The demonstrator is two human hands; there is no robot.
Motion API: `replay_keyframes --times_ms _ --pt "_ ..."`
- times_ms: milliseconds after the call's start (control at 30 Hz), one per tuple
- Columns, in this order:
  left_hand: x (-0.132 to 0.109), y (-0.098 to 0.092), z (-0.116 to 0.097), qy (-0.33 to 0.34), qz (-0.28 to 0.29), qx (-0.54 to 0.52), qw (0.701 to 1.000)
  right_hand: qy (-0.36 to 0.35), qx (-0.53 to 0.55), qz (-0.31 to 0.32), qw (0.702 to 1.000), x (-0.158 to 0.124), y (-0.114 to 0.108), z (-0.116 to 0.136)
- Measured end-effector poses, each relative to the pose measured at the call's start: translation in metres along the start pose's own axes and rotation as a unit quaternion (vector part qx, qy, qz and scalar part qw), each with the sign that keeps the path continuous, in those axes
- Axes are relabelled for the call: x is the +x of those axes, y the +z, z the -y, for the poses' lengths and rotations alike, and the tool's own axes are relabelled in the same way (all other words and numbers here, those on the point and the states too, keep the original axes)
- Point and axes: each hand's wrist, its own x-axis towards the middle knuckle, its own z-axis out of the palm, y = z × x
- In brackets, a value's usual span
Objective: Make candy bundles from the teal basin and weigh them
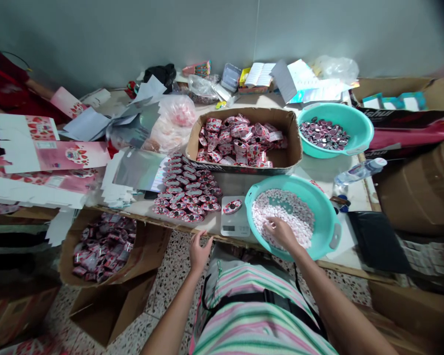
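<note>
pellets [299, 222] — small, pinkish-white, loose — in a turquoise basin [324, 217]

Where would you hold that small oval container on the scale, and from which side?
I'd probably pinch the oval container across its narrow width, from above: its long axis runs roughly left to right on the digital scale, and the clustered containers at its left and the nearer turquoise basin at its right crowd the ends.

Right hand [279, 231] is down in a turquoise basin [327, 212] of little white tablets [281, 201], left hand [200, 250] loose by the tabletop [232, 184] edge, one pink-printed oval container [232, 206] sitting on my digital scale [241, 220].
</note>
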Motion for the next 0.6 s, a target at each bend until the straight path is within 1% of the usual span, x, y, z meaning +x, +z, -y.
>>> replay_keyframes --times_ms 133,267,367,467,600 --pt "-0.012 -0.006 0.005 -0.015 0.001 -0.001 1.0 -0.026 -0.019 0.015 0.999 0.016 0.009 0.002" --pt "-0.024 -0.011 0.006 -0.047 -0.002 -0.005 0.999 -0.028 0.002 0.056 0.998 0.019 0.006 -0.006" --pt "-0.031 -0.013 0.007 -0.066 -0.007 -0.001 0.998 -0.022 0.018 0.065 0.997 0.016 0.001 -0.009" --pt "-0.036 -0.015 0.008 -0.08 -0.007 0.002 0.997 -0.007 0.025 0.048 0.998 0.013 -0.003 -0.009" --pt "-0.037 -0.017 0.01 -0.088 -0.009 0.003 0.996 0.041 0.07 -0.011 0.997 0.012 -0.017 0.002"
